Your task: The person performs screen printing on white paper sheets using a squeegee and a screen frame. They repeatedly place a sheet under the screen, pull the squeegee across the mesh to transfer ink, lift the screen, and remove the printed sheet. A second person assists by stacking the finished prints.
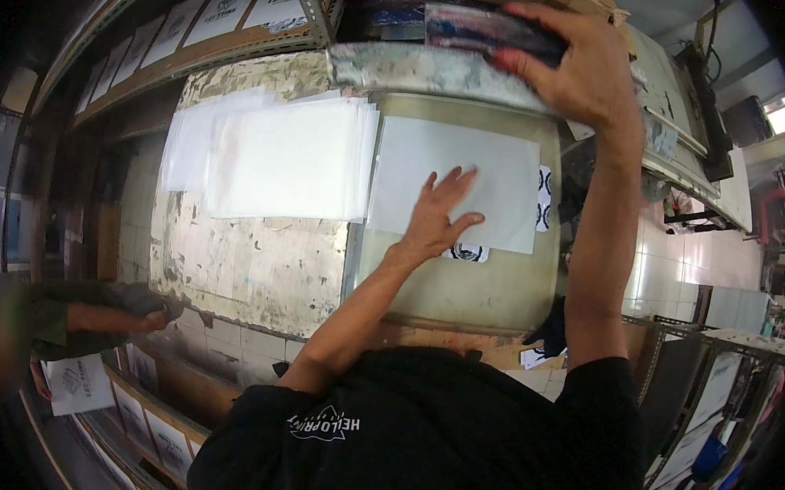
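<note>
My left hand (442,214) lies over a white sheet (505,194) on a pale greenish board (461,300), fingers spread and slightly blurred. White pieces with black ring prints (467,253) peek out from under the sheet's near and right edges. At the far side my right hand (587,67) reaches up, fingers and thumb curled around the right end of a flat bar smeared with red and blue ink (471,29); its exact kind is unclear. This bar sits behind a whitish, paint-stained frame edge (423,70).
Left of the board, a stack of blank white sheets (289,160) rests on a paint-worn table (245,267). Racks (178,57) with printed sheets stand at far left and lower left. Another person's forearm (119,319) shows at left. More shelving (713,345) is at right.
</note>
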{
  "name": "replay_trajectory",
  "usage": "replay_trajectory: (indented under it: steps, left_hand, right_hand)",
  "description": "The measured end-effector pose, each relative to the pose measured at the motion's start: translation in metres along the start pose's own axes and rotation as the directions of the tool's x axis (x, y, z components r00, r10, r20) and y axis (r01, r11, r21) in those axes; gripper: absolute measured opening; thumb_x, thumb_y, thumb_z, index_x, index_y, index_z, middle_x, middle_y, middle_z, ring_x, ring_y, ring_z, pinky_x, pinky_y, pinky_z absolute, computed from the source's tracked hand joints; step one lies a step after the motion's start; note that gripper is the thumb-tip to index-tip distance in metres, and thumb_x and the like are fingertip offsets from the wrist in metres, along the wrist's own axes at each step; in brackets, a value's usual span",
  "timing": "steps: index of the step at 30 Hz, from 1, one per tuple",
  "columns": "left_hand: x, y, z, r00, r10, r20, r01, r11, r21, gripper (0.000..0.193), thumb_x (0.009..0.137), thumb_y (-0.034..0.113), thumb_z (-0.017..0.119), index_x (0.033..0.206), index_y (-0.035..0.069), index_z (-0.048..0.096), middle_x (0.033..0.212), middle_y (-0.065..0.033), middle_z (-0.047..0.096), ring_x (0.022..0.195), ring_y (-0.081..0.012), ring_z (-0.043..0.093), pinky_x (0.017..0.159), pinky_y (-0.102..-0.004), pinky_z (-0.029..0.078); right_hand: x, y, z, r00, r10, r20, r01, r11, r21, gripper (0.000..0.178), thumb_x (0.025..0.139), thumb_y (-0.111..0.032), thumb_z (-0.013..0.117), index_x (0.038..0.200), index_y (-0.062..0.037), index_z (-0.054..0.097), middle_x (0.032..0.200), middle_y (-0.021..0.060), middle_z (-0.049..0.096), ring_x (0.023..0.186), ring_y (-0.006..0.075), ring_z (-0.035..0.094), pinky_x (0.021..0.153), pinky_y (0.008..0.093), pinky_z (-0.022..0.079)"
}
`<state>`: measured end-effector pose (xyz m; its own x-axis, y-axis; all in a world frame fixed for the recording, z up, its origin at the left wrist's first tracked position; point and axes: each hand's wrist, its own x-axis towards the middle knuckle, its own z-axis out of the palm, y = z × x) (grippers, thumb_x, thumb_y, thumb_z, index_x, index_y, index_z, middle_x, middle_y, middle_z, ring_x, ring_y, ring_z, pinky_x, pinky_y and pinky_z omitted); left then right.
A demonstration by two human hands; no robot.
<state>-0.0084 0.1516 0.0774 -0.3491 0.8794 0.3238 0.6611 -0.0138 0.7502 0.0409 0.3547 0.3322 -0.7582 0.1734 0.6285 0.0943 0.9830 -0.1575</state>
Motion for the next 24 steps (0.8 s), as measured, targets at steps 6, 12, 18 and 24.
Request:
replay_trajectory:
  steps: [6, 12, 18, 24]
  left_hand:
    - [-0.027, 0.031, -0.082, 0.799, -0.386, -0.461, -0.047, 0.724, -0.688, 0.116, 0.065, 0.007, 0.088, 0.156, -0.003, 0.016, 0.134, -0.0152, 0.056, 0.115, -0.0245, 0.059, 0.102, -0.0364, 0.044]
    - [-0.127, -0.034, -0.05, 0.85, -0.43, -0.305, 0.282, 0.859, -0.427, 0.105, 0.056, 0.022, 0.095, 0.144, -0.004, 0.045, 0.138, -0.0216, 0.054, 0.123, -0.029, 0.054, 0.106, -0.0391, 0.042]
    - [-0.155, -0.069, -0.029, 0.912, -0.172, -0.373, 0.252, 0.952, 0.176, 0.092, 0.051, 0.04, 0.092, 0.127, -0.002, 0.06, 0.152, -0.0205, 0.039, 0.133, -0.0405, 0.038, 0.109, -0.0525, 0.028]
    - [-0.159, -0.061, -0.031, 0.9, -0.254, -0.355, 0.35, 0.906, 0.239, 0.085, 0.05, 0.041, 0.091, 0.12, -0.001, 0.066, 0.156, -0.021, 0.033, 0.13, -0.042, 0.035, 0.106, -0.0543, 0.027]
  right_hand:
    - [-0.104, -0.054, 0.019, 0.992, 0.1, 0.081, -0.102, 0.995, 0.021, 0.046, 0.069, -0.017, 0.082, 0.114, -0.0175, 0.074, 0.093, 0.0119, 0.071, 0.078, 0.031, 0.067, 0.069, 0.039, 0.054]
    - [-0.174, -0.074, 0.08, 0.948, 0.269, 0.17, -0.309, 0.904, 0.294, 0.042, 0.074, -0.018, 0.077, 0.116, -0.0196, 0.073, 0.079, 0.011, 0.066, 0.07, 0.0308, 0.064, 0.066, 0.0399, 0.051]
    - [-0.222, -0.082, 0.137, 0.771, 0.296, 0.565, -0.35, 0.936, -0.012, 0.061, 0.074, -0.015, 0.076, 0.132, -0.0218, 0.062, 0.105, 0.0146, 0.064, 0.099, 0.0313, 0.06, 0.088, 0.0489, 0.045]
    - [-0.225, -0.032, 0.188, 0.814, 0.339, 0.471, -0.331, 0.938, -0.105, 0.078, 0.065, -0.016, 0.079, 0.138, -0.0234, 0.055, 0.122, 0.0141, 0.056, 0.118, 0.0336, 0.048, 0.095, 0.0614, 0.035]
